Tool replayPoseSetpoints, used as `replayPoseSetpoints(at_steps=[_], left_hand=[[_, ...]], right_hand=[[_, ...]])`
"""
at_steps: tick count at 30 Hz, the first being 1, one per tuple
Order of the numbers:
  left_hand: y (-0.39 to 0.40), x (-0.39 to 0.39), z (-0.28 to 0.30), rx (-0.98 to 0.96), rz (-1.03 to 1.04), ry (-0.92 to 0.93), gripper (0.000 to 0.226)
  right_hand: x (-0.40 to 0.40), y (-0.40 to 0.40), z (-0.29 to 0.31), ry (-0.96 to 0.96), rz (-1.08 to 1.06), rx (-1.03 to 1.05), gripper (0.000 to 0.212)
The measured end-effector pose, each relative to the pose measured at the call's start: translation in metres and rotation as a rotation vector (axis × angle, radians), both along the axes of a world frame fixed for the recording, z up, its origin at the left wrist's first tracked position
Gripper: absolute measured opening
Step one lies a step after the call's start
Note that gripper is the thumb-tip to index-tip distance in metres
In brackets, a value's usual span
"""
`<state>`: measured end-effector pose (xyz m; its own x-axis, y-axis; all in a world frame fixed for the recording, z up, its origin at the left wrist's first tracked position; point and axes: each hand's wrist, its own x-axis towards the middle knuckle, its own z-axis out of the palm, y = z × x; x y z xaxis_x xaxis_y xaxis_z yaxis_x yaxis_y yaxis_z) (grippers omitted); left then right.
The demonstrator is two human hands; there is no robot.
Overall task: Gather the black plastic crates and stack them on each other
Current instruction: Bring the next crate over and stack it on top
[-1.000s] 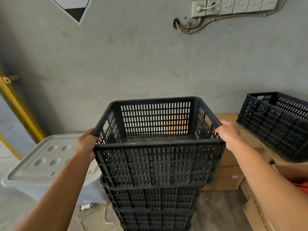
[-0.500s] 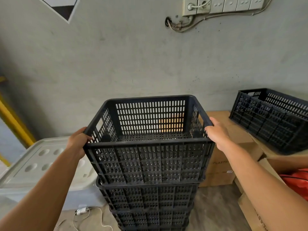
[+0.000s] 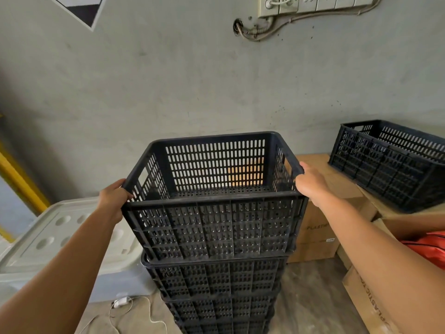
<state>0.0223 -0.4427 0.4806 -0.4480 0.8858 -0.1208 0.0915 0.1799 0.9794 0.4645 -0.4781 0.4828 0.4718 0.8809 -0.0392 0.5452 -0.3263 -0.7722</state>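
Observation:
A black slotted plastic crate (image 3: 214,227) sits on top of a stack of black crates (image 3: 216,292) in the middle of the head view. My left hand (image 3: 113,200) grips its left rim near the handle slot. My right hand (image 3: 310,183) grips its right rim. The crate is empty inside and level on the stack. Another black crate (image 3: 390,165) rests on cardboard boxes at the right, apart from the stack.
A grey wall stands right behind the stack. A white lidded plastic tub (image 3: 48,239) is at the left, cardboard boxes (image 3: 317,227) at the right, with something orange (image 3: 428,249) in one. A white cable (image 3: 134,312) lies on the floor. A yellow bar (image 3: 21,182) is at far left.
The top crate has settled lower onto the stack, closing the gap beneath it. Both hands stay on its rims. The camera has shifted slightly.

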Motion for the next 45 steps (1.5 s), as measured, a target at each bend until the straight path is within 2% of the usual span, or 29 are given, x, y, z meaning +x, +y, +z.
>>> replayPoseSetpoints(at_steps=[5, 8, 18, 27, 33, 40, 45], left_hand=[[0.003, -0.003, 0.003, -0.037, 0.01, -0.052, 0.049], [0.004, -0.003, 0.007, -0.036, 0.038, -0.036, 0.054], [-0.006, -0.007, 0.009, 0.0, 0.035, 0.072, 0.048], [-0.012, -0.001, 0.008, 0.026, 0.09, 0.04, 0.05], [-0.017, 0.002, 0.005, 0.039, 0.087, 0.189, 0.046], [-0.01, 0.005, 0.007, 0.049, 0.116, 0.199, 0.047], [-0.013, 0.001, 0.004, 0.037, 0.099, 0.242, 0.047]], right_hand=[[-0.002, -0.001, 0.002, 0.018, -0.014, -0.003, 0.063], [-0.005, 0.0, 0.001, 0.034, -0.016, 0.013, 0.063], [-0.01, 0.004, -0.003, -0.014, 0.035, -0.012, 0.06], [-0.001, 0.015, -0.002, 0.009, 0.04, 0.0, 0.056], [0.001, 0.018, -0.003, -0.028, 0.037, -0.014, 0.056], [0.0, 0.019, 0.004, -0.074, 0.08, -0.004, 0.046], [0.0, 0.01, -0.008, -0.071, 0.038, 0.015, 0.054]])
